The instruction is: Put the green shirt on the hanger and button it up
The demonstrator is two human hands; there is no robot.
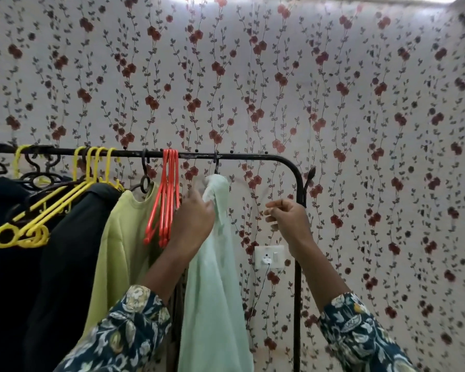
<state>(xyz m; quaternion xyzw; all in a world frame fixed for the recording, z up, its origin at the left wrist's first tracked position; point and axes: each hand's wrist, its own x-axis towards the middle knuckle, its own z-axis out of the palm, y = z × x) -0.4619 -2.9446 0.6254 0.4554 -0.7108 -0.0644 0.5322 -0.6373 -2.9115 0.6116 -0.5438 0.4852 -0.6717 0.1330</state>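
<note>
While the fingers (pixel 199 201) of the left hand (pixel 196 221) curl round a bunched fold near the top of the shirt (pixel 215 277) and grip it, the right hand (pixel 289 221) is held apart from the cloth, to its right. Its fingers (pixel 273 212) are curled in toward the thumb; whether they pinch anything is too blurred to tell. Both arms reach up from floral sleeves (pixel 360 334) at the lower edge.

The pale green shirt hangs with its long axis straight up and down. Its gathered top points up at the dark hook of a hanger (pixel 216 166), and its body falls past the bottom of the view. That hook sits over the black rail (pixel 247 156), near the bend where the rail turns down into the post (pixel 297 277).

Just left of the shirt hang orange hangers (pixel 168 200), touching the back of the left hand. Further left come a lime top (pixel 124 237), dark clothes (pixel 59 264) and yellow hangers (pixel 65 200). A white socket (pixel 275 255) sits on the flowered wall (pixel 360 103), between shirt and post.
</note>
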